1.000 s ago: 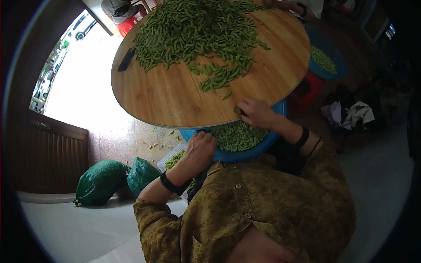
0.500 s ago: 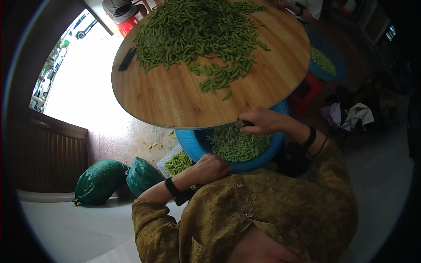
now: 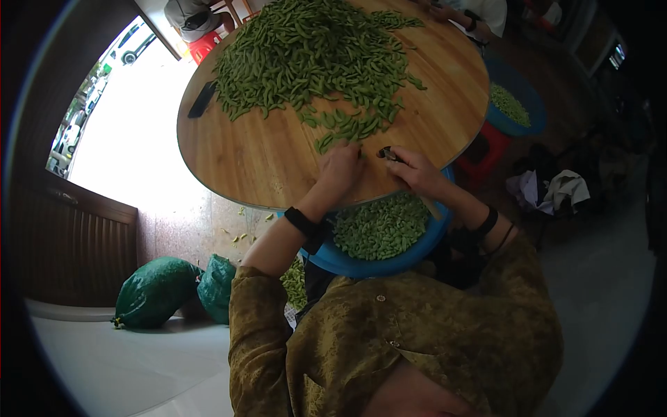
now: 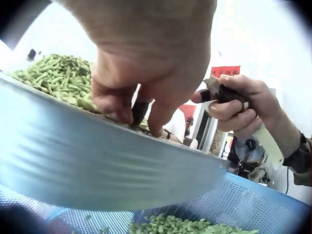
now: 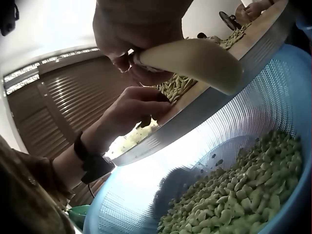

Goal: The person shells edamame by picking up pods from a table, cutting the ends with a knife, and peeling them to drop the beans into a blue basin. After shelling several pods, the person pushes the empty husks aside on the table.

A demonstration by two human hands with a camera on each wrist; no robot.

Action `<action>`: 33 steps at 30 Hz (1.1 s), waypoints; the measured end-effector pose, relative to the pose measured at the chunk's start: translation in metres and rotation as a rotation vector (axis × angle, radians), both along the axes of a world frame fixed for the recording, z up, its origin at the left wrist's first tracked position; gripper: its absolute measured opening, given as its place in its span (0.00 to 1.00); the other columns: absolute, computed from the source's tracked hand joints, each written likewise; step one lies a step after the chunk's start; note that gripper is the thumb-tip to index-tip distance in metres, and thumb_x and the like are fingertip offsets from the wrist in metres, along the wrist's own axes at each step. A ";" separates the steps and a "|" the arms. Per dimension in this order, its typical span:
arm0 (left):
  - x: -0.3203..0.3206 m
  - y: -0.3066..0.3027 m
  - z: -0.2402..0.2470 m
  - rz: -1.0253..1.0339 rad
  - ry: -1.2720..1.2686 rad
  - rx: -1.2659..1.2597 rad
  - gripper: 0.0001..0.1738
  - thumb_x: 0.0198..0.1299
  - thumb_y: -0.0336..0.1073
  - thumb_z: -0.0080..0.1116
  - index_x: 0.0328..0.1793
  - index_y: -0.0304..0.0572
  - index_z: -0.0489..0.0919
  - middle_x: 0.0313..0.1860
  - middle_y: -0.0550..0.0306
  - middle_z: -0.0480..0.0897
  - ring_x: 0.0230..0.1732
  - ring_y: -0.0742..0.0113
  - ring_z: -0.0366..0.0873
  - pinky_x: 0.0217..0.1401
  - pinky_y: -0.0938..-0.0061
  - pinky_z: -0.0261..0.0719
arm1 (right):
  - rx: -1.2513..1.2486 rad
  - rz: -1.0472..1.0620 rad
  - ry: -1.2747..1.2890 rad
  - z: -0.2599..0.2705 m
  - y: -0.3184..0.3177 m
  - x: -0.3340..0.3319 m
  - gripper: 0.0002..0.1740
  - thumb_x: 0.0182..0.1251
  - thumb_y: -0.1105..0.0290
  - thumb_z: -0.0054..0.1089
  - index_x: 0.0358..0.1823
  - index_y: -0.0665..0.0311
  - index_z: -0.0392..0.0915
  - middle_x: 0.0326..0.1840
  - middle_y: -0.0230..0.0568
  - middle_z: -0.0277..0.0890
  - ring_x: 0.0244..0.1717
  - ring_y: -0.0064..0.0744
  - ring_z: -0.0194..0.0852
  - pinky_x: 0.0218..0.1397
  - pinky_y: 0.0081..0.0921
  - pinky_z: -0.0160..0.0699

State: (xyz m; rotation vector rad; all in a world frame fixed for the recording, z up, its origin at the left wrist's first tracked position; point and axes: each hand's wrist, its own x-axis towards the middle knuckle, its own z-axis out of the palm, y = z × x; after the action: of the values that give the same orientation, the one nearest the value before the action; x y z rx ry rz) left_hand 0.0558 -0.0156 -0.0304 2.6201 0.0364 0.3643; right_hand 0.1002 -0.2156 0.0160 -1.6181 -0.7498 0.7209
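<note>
My left hand [image 3: 340, 170] is at the near fringe of the green bean pods [image 3: 299, 59] on the round wooden table [image 3: 264, 160]. Its fingers bend down to the tabletop behind the rim, one with a dark covering [image 4: 140, 108]; I cannot tell whether they pinch a pod. Just to its right, over the table's near edge, my right hand [image 3: 419, 174] grips a tool with a flat, pale, rounded handle [image 5: 200, 63] and a darker end above the fist. Under the edge, a blue perforated basket [image 3: 330, 263] holds shelled green beans [image 3: 381, 228].
Green sacks [image 3: 158, 292] lie on the floor at left, near a heap of pods [image 3: 294, 283] beside my lap. A dark flat object [image 3: 202, 99] lies on the table's left. Across it, another person's hand [image 3: 442, 12] shows; a second blue basket [image 3: 538, 101] stands at right.
My left hand has moved from the blue basket's near rim up and forward to the pods on the table. The right hand has risen slightly, still holding the tool.
</note>
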 end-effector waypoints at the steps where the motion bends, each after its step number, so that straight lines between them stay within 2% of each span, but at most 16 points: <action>1: -0.001 -0.001 -0.002 -0.022 0.032 -0.015 0.15 0.53 0.37 0.60 0.43 0.34 0.77 0.39 0.40 0.78 0.42 0.38 0.77 0.47 0.53 0.74 | 0.021 -0.032 0.088 -0.002 0.000 -0.003 0.10 0.73 0.65 0.45 0.39 0.65 0.70 0.21 0.28 0.63 0.17 0.15 0.57 0.18 0.15 0.57; 5: 0.003 0.001 -0.009 0.017 0.005 -0.047 0.16 0.52 0.37 0.61 0.41 0.32 0.77 0.37 0.38 0.79 0.43 0.36 0.76 0.45 0.52 0.74 | 0.010 -0.048 0.214 -0.019 0.001 0.005 0.09 0.73 0.66 0.43 0.40 0.63 0.69 0.22 0.29 0.64 0.16 0.16 0.58 0.17 0.17 0.58; 7: -0.002 0.006 -0.013 -0.013 -0.069 -0.029 0.15 0.51 0.36 0.63 0.39 0.32 0.76 0.33 0.45 0.81 0.37 0.45 0.80 0.39 0.58 0.76 | -0.026 -0.025 0.329 -0.022 0.000 0.005 0.08 0.73 0.66 0.43 0.42 0.63 0.68 0.23 0.30 0.65 0.18 0.17 0.60 0.16 0.17 0.60; 8: -0.006 0.007 -0.014 -0.013 -0.071 -0.024 0.15 0.51 0.36 0.63 0.39 0.32 0.76 0.33 0.45 0.81 0.37 0.45 0.80 0.39 0.58 0.76 | -0.021 -0.024 0.327 -0.025 0.002 0.004 0.08 0.73 0.66 0.43 0.42 0.63 0.68 0.23 0.30 0.65 0.18 0.17 0.60 0.16 0.17 0.60; 10: -0.025 -0.001 0.008 -0.031 -0.009 -0.634 0.13 0.53 0.33 0.63 0.39 0.30 0.76 0.29 0.51 0.80 0.32 0.62 0.79 0.34 0.68 0.76 | 0.125 -0.035 0.403 -0.029 0.004 -0.005 0.09 0.72 0.66 0.46 0.34 0.63 0.69 0.20 0.31 0.64 0.15 0.18 0.61 0.16 0.17 0.60; 11: -0.031 -0.005 0.014 -0.033 -0.008 -0.633 0.13 0.53 0.33 0.63 0.39 0.30 0.76 0.29 0.51 0.80 0.32 0.62 0.79 0.34 0.68 0.76 | 0.127 -0.037 0.402 -0.026 0.005 -0.010 0.09 0.72 0.66 0.46 0.34 0.63 0.69 0.20 0.31 0.64 0.15 0.18 0.61 0.16 0.17 0.60; 13: -0.044 -0.010 0.023 -0.036 0.177 -1.134 0.11 0.56 0.32 0.63 0.41 0.32 0.77 0.27 0.58 0.80 0.27 0.72 0.76 0.30 0.76 0.74 | 0.179 0.041 0.504 -0.012 0.007 -0.021 0.09 0.72 0.66 0.45 0.36 0.63 0.69 0.19 0.30 0.63 0.16 0.17 0.60 0.16 0.15 0.60; 17: -0.055 -0.017 0.034 0.033 0.194 -1.252 0.08 0.57 0.30 0.61 0.41 0.34 0.78 0.28 0.59 0.80 0.27 0.73 0.76 0.30 0.79 0.73 | 0.240 0.094 0.477 -0.014 0.008 -0.029 0.09 0.73 0.65 0.45 0.38 0.62 0.69 0.21 0.29 0.64 0.17 0.15 0.59 0.16 0.14 0.59; 19: -0.057 -0.020 0.031 0.111 0.198 -1.478 0.06 0.57 0.31 0.62 0.37 0.36 0.78 0.27 0.62 0.80 0.27 0.75 0.76 0.30 0.82 0.74 | 0.205 0.132 0.367 -0.021 0.009 -0.032 0.08 0.74 0.65 0.45 0.41 0.62 0.69 0.24 0.29 0.65 0.18 0.14 0.60 0.16 0.14 0.59; 23: -0.065 -0.018 0.029 0.107 0.229 -1.449 0.05 0.58 0.32 0.61 0.38 0.39 0.78 0.27 0.64 0.79 0.27 0.76 0.76 0.30 0.82 0.75 | 0.184 0.167 0.385 -0.014 0.009 -0.035 0.08 0.74 0.65 0.45 0.42 0.61 0.69 0.24 0.28 0.65 0.18 0.13 0.60 0.17 0.13 0.58; 25: -0.066 -0.015 0.023 0.079 0.143 -1.437 0.05 0.56 0.32 0.61 0.36 0.40 0.79 0.26 0.67 0.78 0.27 0.78 0.75 0.30 0.82 0.73 | 0.209 0.096 0.538 -0.008 0.010 -0.040 0.08 0.74 0.65 0.44 0.42 0.61 0.69 0.21 0.28 0.64 0.16 0.14 0.58 0.17 0.13 0.57; 26: -0.069 -0.010 0.023 0.076 0.141 -1.436 0.05 0.56 0.32 0.61 0.36 0.40 0.79 0.26 0.67 0.78 0.27 0.78 0.75 0.30 0.82 0.73 | 0.209 0.095 0.535 -0.006 0.009 -0.041 0.08 0.74 0.65 0.44 0.42 0.61 0.69 0.21 0.28 0.64 0.16 0.14 0.58 0.17 0.13 0.57; 28: -0.086 0.005 0.040 0.103 0.085 -0.852 0.07 0.54 0.31 0.60 0.36 0.35 0.79 0.27 0.56 0.81 0.29 0.64 0.81 0.32 0.72 0.77 | 0.218 0.090 0.465 -0.003 0.007 -0.040 0.08 0.74 0.66 0.44 0.39 0.62 0.69 0.21 0.27 0.63 0.17 0.14 0.58 0.17 0.13 0.57; 30: -0.115 0.030 0.065 -0.053 0.097 -0.113 0.08 0.52 0.31 0.59 0.37 0.34 0.79 0.29 0.45 0.82 0.32 0.50 0.82 0.35 0.63 0.78 | 0.200 0.089 0.404 -0.016 0.000 -0.027 0.08 0.74 0.66 0.44 0.37 0.62 0.69 0.21 0.27 0.63 0.17 0.13 0.58 0.17 0.13 0.58; 32: -0.143 0.061 0.079 -0.079 0.462 0.273 0.08 0.52 0.31 0.58 0.37 0.36 0.80 0.32 0.39 0.81 0.37 0.42 0.80 0.39 0.57 0.78 | 0.190 0.084 0.345 -0.022 -0.007 -0.016 0.09 0.74 0.66 0.44 0.36 0.62 0.69 0.21 0.27 0.64 0.17 0.13 0.59 0.17 0.13 0.58; 33: -0.151 0.068 0.084 -0.037 0.425 0.294 0.09 0.52 0.30 0.58 0.39 0.37 0.80 0.34 0.40 0.82 0.39 0.43 0.81 0.40 0.57 0.78 | 0.192 0.063 0.342 -0.021 -0.008 -0.013 0.10 0.73 0.66 0.44 0.34 0.62 0.69 0.20 0.27 0.63 0.17 0.14 0.58 0.17 0.13 0.58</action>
State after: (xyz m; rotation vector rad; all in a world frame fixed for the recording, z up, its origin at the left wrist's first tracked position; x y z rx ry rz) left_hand -0.0953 0.0521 0.0533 2.9370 0.0809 -0.2232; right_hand 0.0870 -0.2239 -0.0049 -1.2605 -0.6018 0.9139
